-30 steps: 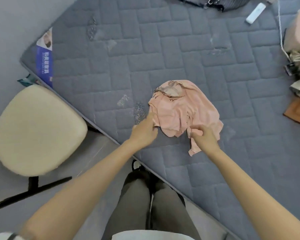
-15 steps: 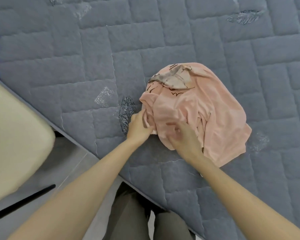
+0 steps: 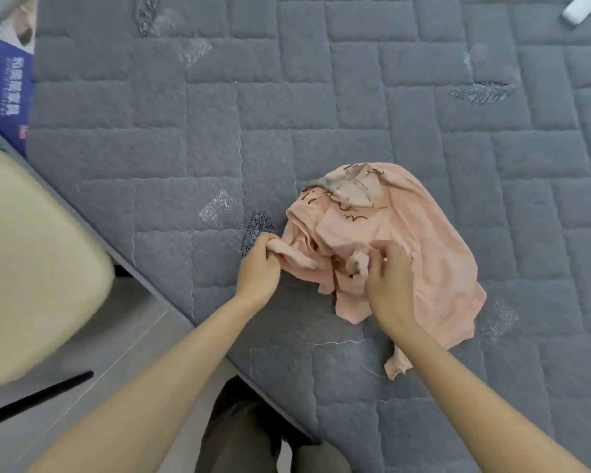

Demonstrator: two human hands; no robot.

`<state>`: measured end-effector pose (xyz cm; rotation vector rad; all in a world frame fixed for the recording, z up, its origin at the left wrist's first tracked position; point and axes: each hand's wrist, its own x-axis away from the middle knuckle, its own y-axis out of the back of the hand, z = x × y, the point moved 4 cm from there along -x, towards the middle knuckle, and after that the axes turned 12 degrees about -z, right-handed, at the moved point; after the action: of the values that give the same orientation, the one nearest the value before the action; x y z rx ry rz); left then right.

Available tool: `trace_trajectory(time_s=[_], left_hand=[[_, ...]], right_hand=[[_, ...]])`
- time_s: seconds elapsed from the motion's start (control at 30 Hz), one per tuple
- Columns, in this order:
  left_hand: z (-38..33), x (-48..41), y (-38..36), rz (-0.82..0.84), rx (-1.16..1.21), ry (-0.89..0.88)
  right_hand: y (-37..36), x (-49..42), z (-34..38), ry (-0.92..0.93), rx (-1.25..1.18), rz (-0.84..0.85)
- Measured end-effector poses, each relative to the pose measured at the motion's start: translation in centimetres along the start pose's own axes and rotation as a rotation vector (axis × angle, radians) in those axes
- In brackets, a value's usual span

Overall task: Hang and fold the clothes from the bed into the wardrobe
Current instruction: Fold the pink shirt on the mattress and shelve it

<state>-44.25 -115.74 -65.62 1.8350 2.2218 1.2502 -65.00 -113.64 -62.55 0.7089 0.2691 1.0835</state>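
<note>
A crumpled pink garment [image 3: 420, 240] with a grey printed patch and dark line drawings lies on the grey quilted mattress [image 3: 287, 114] near its front edge. My left hand [image 3: 258, 268] grips a bunched edge at the garment's left side. My right hand [image 3: 389, 285] pinches a fold of the same pink cloth near its middle, with part of the cloth lying under my wrist. No wardrobe or hanger is in view.
A cream chair seat [image 3: 31, 268] fills the left side, with a black chair leg [image 3: 35, 397] on the grey floor. A blue printed label [image 3: 11, 87] sits at the mattress corner. A white object [image 3: 582, 8] lies at the top right. My legs [image 3: 253, 438] stand against the bed edge.
Both hands reached the pink garment and closed on it. The left now pulls a bunched edge out to the left, and the right has gathered a fold. The view shifted closer.
</note>
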Motion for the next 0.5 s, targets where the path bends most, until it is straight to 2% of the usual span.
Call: trace_trajectory(time_s=[0.13,0.27,0.4,0.43,0.5], left_hand=[[-0.1,-0.2,7.4,-0.279,-0.007,0.03],[2.4,0.2,14.1,-0.515,-0.035,0.133],[4.6,1.8,14.6,-0.361,-0.287,-0.007],[5.2,2.4,13.8,-0.31,-0.331,-0.04],[6.3,3.6,12.0,-0.212,-0.34,-0.089]], right_hand=[[3.5,0.3,2.1,-0.107,-0.051,-0.12],[4.9,1.8,1.5,-0.138,0.245,-0.013],[3.8,4.0,0.2,0.02,0.683,0.198],[3.4,4.6,0.5,0.107,0.692,0.19],[2.0,6.5,1.5,0.243,0.537,0.228]])
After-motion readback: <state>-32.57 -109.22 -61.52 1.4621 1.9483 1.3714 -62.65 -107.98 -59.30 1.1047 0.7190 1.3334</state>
